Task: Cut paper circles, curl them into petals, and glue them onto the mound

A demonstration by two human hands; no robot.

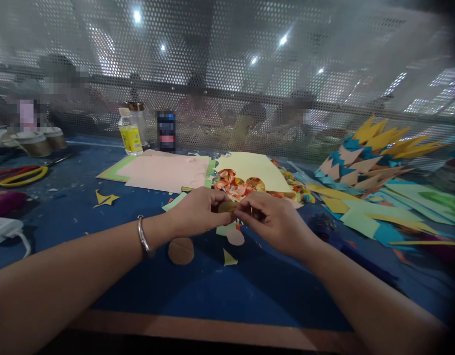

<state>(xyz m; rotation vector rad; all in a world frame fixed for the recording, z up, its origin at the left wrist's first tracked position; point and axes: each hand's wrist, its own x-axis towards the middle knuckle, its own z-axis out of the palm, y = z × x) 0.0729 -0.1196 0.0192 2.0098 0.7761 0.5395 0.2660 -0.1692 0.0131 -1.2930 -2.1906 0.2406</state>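
Observation:
My left hand [198, 211] is closed on a small tan paper disc [226, 208], thumb and fingers pinching its edge. Opposite it, my right hand [273, 217] pinches at the disc's right side; what exactly sits between those fingertips is too small to make out. Below my hands a pale pink paper circle [235, 236] lies on the blue table. A brown cardboard disc [181, 251] is under my left wrist, and a yellowish paper scrap [229, 258] lies nearer to me. Just behind my fingers is a heap of curled orange and yellow paper pieces [245, 186].
Pink paper sheets [168, 170] and a pale yellow sheet [255, 167] lie behind. A bottle [130, 135] and a phone [166, 130] stand at the back. Scissors [25, 176] are left. A spiky paper piece [364, 160] and coloured strips [364, 217] lie right. Perforated mesh [220, 59] rises beyond.

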